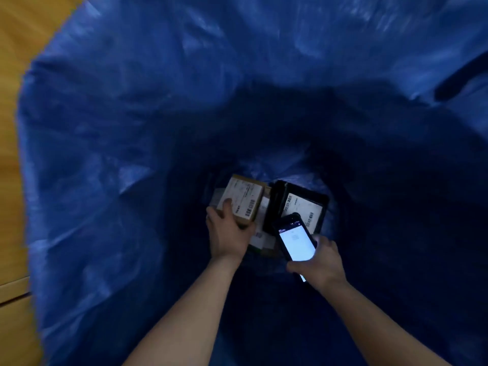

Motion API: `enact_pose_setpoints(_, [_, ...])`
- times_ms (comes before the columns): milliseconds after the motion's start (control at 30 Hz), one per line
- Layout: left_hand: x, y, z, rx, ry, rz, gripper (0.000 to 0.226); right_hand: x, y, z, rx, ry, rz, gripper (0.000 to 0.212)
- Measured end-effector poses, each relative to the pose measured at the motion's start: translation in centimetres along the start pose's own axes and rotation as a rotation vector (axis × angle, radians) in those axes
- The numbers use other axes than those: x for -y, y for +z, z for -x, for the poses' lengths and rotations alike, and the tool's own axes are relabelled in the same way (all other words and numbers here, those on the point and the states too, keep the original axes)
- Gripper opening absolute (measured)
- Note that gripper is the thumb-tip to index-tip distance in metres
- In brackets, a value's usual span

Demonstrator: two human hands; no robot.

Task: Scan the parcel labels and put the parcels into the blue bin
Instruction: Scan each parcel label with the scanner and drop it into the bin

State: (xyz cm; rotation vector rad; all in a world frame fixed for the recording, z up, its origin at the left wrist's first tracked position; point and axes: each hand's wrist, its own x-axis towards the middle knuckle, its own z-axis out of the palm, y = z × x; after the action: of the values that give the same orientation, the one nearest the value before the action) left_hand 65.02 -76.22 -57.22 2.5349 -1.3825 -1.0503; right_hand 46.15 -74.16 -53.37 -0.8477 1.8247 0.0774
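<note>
A large blue woven-plastic bin (105,128) filled nearly the whole frame, its crumpled walls narrowing to a small dark floor at lower centre. A strip of wooden floor (10,75) showed along the left edge. At the bin's bottom, a black plastic mailer parcel (303,204) lay label-up, right of centre. Just left of it sat a brown cardboard parcel (241,199), label-up, its long axis running up the frame and leaning slightly right. Both rested on other parcels (260,237), leaving little open room around them. The left hand (228,233) had its grip closed on the cardboard parcel's near end. The right hand (323,262) gripped a black handheld scanner (297,240), lit screen up, its top end pointing upper left over the mailer.
</note>
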Motion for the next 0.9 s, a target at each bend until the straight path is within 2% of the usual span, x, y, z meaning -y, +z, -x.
enact_pose_setpoints(100, [0.9,1.9,-1.6,0.001,-0.015,0.032,0.084,-0.3,0.9,-2.3,0.003,-0.018,0.009,0.087])
enact_pose_setpoints(167, [1.5,2.6,-2.1,0.063,-0.042,0.009,0.091,-0.2,1.1,-3.0,0.004,-0.016,0.008,0.088])
enact_pose_setpoints(267, [1.7,2.2,-1.8,0.162,-0.080,-0.126,0.098,-0.1,0.6,-2.5,0.005,-0.004,-0.015,0.090])
enact_pose_setpoints(367, [0.9,0.2,-0.3,0.184,-0.062,-0.223,0.094,0.2,-0.7,0.1,0.007,0.003,-0.033,0.087])
enact_pose_setpoints(567, [-3.8,-6.4,5.1,0.135,0.058,-0.275,0.072,1.5,-4.9,9.2,-0.034,-0.002,-0.122,0.093])
enact_pose_setpoints(667, [-6.8,-10.4,9.1,0.141,0.127,-0.280,0.066,2.1,-7.9,15.5,-0.067,-0.009,-0.194,0.089])
enact_pose_setpoints(900, [-13.6,-18.2,20.7,0.086,0.368,-0.253,0.053,0.5,-15.5,31.3,-0.194,-0.130,-0.285,0.087])
